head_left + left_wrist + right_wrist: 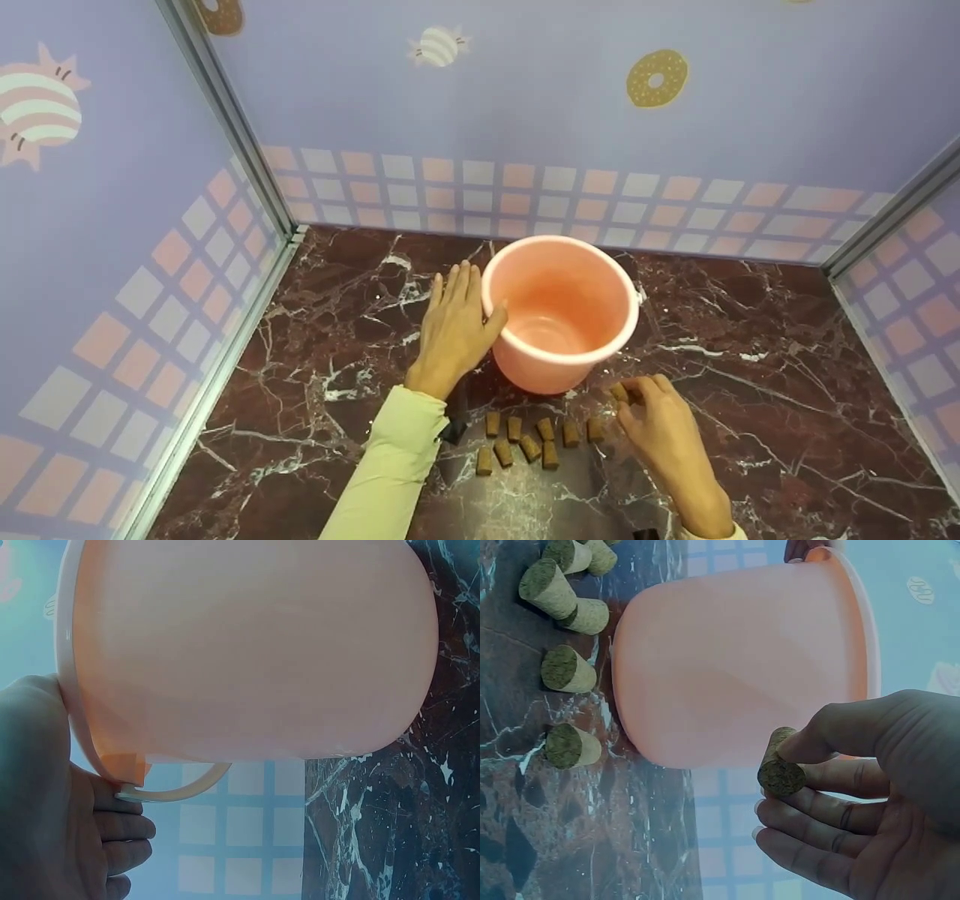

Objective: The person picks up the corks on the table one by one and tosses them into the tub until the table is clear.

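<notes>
A pale pink bucket (551, 367) stands upright on the dark marbled surface, its mouth facing up. My left hand (455, 330) rests against its left side, fingers straight and the thumb over the rim. In the left wrist view, those fingers (124, 829) lie beside the white bucket handle (180, 791). My right hand (664, 424) pinches one tapered cork stopper (781, 765) between thumb and forefinger, outside the bucket at its right front. The other right fingers are extended beneath the cork in the right wrist view. Several more cork stoppers (529, 448) lie in front of the bucket.
A patterned wall (525, 112) rises close behind the bucket, and a side panel (112, 262) stands at the left with a metal edge strip. Another panel (919, 277) bounds the right. The marbled surface (787, 390) extends to the right of the bucket.
</notes>
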Demonstrator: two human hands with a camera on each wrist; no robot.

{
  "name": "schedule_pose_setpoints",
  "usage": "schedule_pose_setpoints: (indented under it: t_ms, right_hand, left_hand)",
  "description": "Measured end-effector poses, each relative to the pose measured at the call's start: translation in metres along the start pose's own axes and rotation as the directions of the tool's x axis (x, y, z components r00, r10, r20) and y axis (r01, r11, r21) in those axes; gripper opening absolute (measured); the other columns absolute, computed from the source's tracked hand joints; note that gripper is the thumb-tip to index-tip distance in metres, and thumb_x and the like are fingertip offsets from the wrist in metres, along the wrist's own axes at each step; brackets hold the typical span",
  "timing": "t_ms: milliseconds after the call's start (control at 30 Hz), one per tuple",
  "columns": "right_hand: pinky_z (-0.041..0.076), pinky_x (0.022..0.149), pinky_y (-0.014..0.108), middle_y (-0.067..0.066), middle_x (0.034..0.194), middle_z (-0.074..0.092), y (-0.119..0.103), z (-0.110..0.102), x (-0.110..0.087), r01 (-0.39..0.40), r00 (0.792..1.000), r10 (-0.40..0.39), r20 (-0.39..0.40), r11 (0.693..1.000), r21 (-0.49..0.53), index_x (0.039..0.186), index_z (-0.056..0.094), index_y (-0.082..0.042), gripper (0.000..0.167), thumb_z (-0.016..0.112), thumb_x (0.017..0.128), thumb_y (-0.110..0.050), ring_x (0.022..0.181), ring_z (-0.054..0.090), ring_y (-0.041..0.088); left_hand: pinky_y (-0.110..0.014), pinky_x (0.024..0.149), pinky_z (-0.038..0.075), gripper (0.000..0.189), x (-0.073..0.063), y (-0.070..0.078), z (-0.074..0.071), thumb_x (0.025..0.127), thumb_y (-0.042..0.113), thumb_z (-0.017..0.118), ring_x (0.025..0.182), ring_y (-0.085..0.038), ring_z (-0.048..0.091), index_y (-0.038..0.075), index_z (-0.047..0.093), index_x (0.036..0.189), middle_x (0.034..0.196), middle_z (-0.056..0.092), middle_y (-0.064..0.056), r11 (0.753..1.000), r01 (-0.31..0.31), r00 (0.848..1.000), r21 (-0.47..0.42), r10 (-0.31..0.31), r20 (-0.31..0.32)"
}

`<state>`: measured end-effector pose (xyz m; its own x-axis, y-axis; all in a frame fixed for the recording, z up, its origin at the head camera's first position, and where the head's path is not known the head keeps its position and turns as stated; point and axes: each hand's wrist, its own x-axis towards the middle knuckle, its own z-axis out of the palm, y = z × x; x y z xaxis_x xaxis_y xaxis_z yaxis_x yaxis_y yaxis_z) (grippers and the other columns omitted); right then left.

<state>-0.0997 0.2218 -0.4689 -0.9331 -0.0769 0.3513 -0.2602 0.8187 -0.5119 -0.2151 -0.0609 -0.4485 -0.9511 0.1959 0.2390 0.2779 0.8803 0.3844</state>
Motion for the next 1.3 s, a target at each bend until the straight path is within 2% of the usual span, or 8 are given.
schedule_pose_setpoints:
  t_ms: [100, 400, 833, 1100, 1300]
  right_hand:
    - [0.06, 0.078, 0.055, 0.014, 0.094, 0.066, 0.0, -0.001, 0.002, 0.007, 1.0, -0.007, -0.01, 1.0, 0.002, 0.101, 0.072, 0.007, 0.022, 0.078, 0.08, 0.011, 0.084, 0.07, 0.034]
    - [0.061, 0.072, 0.054, 0.015, 0.09, 0.065, 0.003, -0.007, 0.011, 0.104, 0.989, -0.105, -0.101, 0.994, -0.015, 0.098, 0.071, 0.008, 0.027, 0.082, 0.074, 0.014, 0.078, 0.069, 0.034]
    - [0.058, 0.071, 0.055, 0.018, 0.093, 0.066, -0.001, -0.023, 0.023, 0.069, 0.992, -0.07, -0.108, 0.998, -0.016, 0.101, 0.072, 0.009, 0.025, 0.078, 0.077, 0.014, 0.078, 0.067, 0.035]
    - [0.059, 0.072, 0.056, 0.019, 0.092, 0.066, -0.003, -0.03, 0.03, 0.108, 0.984, -0.111, -0.14, 0.994, -0.026, 0.099, 0.071, 0.01, 0.022, 0.079, 0.079, 0.015, 0.08, 0.068, 0.037]
    - [0.06, 0.076, 0.056, 0.022, 0.097, 0.066, -0.01, -0.038, 0.037, 0.083, 0.986, -0.084, -0.142, 0.996, -0.011, 0.103, 0.071, 0.011, 0.023, 0.078, 0.081, 0.014, 0.084, 0.071, 0.039]
  left_hand:
    - [-0.045, 0.13, -0.003, 0.078, 0.0, 0.0, 0.0, 0.11, 0.05, 0.039, 0.16, -0.035, 0.02, -0.009, 0.031, 0.161, 0.169, 0.024, -0.024, 1.0, 0.002, 1.0, -0.005, -0.002, 0.004]
    - [-0.044, 0.13, -0.004, 0.078, 0.0, -0.001, 0.0, 0.11, 0.05, 0.04, 0.16, -0.035, 0.019, -0.008, 0.029, 0.161, 0.17, 0.023, -0.024, 1.0, 0.004, 1.0, -0.006, -0.004, 0.01]
    - [-0.046, 0.13, -0.001, 0.079, 0.0, -0.001, -0.001, 0.11, 0.05, 0.04, 0.16, -0.035, 0.02, -0.009, 0.03, 0.161, 0.169, 0.025, -0.024, 1.0, 0.002, 1.0, 0.006, -0.003, 0.013]
    - [-0.046, 0.13, -0.002, 0.08, 0.0, -0.002, -0.002, 0.11, 0.051, 0.04, 0.16, -0.035, 0.019, -0.008, 0.028, 0.162, 0.17, 0.024, -0.024, 1.0, 0.007, 1.0, 0.002, -0.007, 0.022]
    - [-0.047, 0.13, -0.003, 0.079, 0.0, -0.002, -0.002, 0.11, 0.051, 0.04, 0.16, -0.035, 0.018, -0.009, 0.029, 0.161, 0.17, 0.023, -0.023, 1.0, 0.002, 1.0, 0.0, -0.002, 0.025]
